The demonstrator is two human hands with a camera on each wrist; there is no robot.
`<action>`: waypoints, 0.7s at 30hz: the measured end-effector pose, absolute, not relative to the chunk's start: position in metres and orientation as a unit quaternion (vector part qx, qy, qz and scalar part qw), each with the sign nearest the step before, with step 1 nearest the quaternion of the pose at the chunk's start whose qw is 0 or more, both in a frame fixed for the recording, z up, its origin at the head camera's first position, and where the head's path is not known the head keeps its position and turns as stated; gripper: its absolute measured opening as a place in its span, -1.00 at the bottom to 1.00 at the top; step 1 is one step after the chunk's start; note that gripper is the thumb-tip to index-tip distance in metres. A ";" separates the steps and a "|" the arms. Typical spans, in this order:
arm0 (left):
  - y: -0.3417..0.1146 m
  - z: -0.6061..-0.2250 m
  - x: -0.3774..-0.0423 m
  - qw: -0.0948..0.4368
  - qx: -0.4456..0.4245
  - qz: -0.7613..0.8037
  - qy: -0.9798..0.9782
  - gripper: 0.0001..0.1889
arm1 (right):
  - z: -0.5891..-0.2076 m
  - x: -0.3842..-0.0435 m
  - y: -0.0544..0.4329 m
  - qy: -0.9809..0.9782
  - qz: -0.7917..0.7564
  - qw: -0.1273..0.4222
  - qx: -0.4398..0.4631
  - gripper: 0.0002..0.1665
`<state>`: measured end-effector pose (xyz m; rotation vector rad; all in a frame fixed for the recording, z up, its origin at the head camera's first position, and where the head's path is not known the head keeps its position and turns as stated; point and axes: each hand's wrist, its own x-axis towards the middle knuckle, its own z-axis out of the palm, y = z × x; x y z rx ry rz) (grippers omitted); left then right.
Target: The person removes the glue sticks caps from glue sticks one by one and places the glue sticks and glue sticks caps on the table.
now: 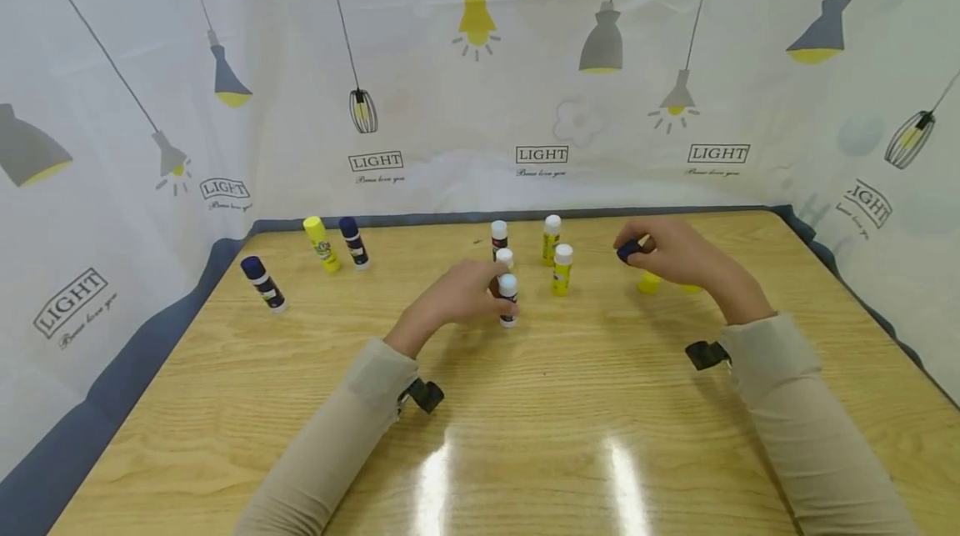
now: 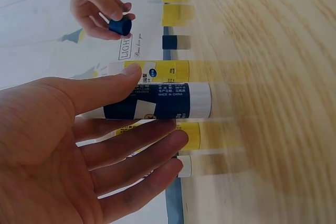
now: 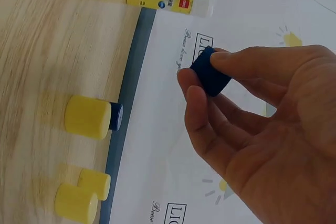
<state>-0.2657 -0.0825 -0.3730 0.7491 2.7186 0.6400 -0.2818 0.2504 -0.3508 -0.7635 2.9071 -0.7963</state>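
Note:
In the head view my left hand (image 1: 465,293) is at an upright dark blue glue stick (image 1: 507,313) with a pale top and no blue cap. Thumb and index finger lie along opposite sides of this glue stick (image 2: 157,101) in the left wrist view, the other fingers loosely spread. My right hand (image 1: 675,251) is raised over the right side of the table, pinching a dark blue cap (image 3: 211,72) between thumb and fingertips. Below it stand several yellow caps (image 3: 86,117), and another dark blue cap (image 3: 116,116) is partly hidden behind one of them.
Two yellow glue sticks with white tops (image 1: 561,273) stand right of my left hand. Another dark blue one (image 1: 499,236) is behind it. At the far left are a capped yellow glue stick (image 1: 322,246) and two capped blue ones (image 1: 264,286). A printed curtain (image 1: 450,119) borders the wooden table (image 1: 540,403).

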 end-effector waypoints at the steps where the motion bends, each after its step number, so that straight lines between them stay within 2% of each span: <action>1: -0.083 -0.373 -0.266 0.124 0.257 0.218 0.933 -0.64 | -0.351 -0.282 0.252 0.935 -0.255 0.019 -0.245 -0.72; 13: -0.081 -0.371 -0.266 0.123 0.255 0.217 0.934 -0.62 | -0.358 -0.286 0.272 0.947 -0.219 0.113 -0.207 -0.71; 17: -0.084 -0.366 -0.263 0.125 0.251 0.214 0.936 -0.52 | -0.361 -0.288 0.276 0.948 -0.213 0.137 -0.194 -0.67; 21: -0.089 -0.358 -0.259 0.125 0.248 0.202 0.939 -0.39 | -0.361 -0.290 0.278 0.950 -0.204 0.131 -0.196 -0.69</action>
